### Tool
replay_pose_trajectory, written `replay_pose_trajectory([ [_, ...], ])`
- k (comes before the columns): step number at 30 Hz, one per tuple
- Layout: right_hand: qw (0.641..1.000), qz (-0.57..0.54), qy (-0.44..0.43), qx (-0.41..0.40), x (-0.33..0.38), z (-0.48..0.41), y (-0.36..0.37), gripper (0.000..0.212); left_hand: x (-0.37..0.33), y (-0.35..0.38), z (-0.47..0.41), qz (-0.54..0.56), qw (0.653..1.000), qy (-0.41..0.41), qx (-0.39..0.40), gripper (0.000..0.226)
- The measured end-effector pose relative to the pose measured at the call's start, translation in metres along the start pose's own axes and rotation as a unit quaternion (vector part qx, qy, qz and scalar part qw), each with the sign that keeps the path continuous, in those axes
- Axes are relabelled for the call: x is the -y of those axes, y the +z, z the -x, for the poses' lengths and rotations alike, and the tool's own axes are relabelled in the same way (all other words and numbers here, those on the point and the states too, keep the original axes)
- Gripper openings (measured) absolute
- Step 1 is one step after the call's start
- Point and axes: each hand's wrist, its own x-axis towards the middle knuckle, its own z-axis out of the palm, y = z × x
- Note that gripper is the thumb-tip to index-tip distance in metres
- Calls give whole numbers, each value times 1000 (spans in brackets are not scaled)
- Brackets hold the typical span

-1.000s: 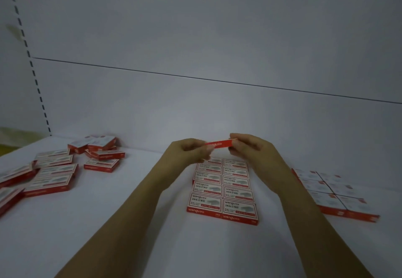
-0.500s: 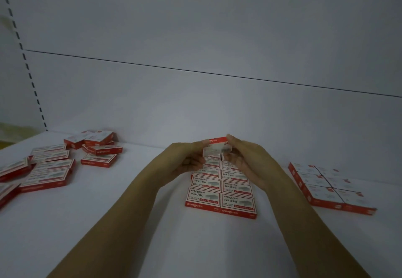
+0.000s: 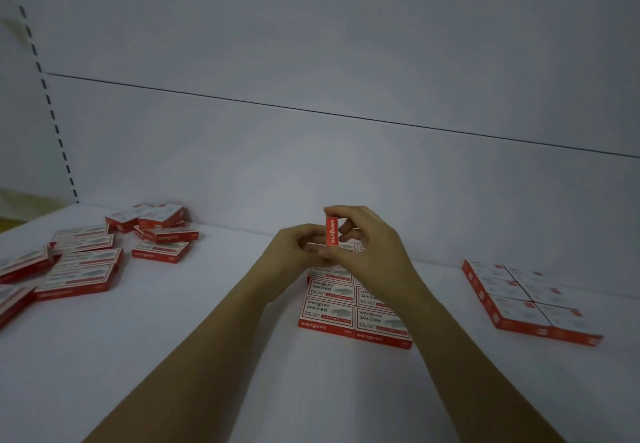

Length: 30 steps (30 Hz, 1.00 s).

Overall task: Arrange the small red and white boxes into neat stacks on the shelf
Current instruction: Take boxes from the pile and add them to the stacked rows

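1. My right hand (image 3: 370, 245) pinches one staple box (image 3: 331, 232) standing on end. My left hand (image 3: 294, 252) grips its lower end with curled fingers, I think to turn it correctly.
2. The box is in the air above the tidy block (image 3: 330, 314) on the shelf (image 3: 173, 356), probably its place.
3. Loose boxes (image 3: 83, 269) wait at the left.

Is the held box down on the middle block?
No, the left hand and right hand pinch the box on end above the middle block.
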Motion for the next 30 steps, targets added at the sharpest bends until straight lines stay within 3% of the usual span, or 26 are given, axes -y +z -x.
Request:
replay_pose_trajectory([
  [5,997,-62,50,-21,-9,-3,-18,47,-5,-1,0,30,999,6,-23,37],
  [10,992,-51,118,-1,-29,2,-30,47,-11,2,2,-26,994,60,-83,39],
  [16,988,-1,154,20,-41,5,-21,40,-9,12,6,-129,981,121,-83,38],
  [20,992,37,122,-2,-46,3,-16,37,-10,16,7,-197,955,206,-86,38],
  [23,993,70,52,-80,-46,3,-13,31,-8,18,8,-266,913,292,-99,33],
  [27,954,152,-108,-234,-36,4,-8,25,-2,16,5,-322,847,388,-171,39],
  [30,932,176,-170,-269,-32,4,-6,23,2,13,3,-348,817,403,-219,44],
])
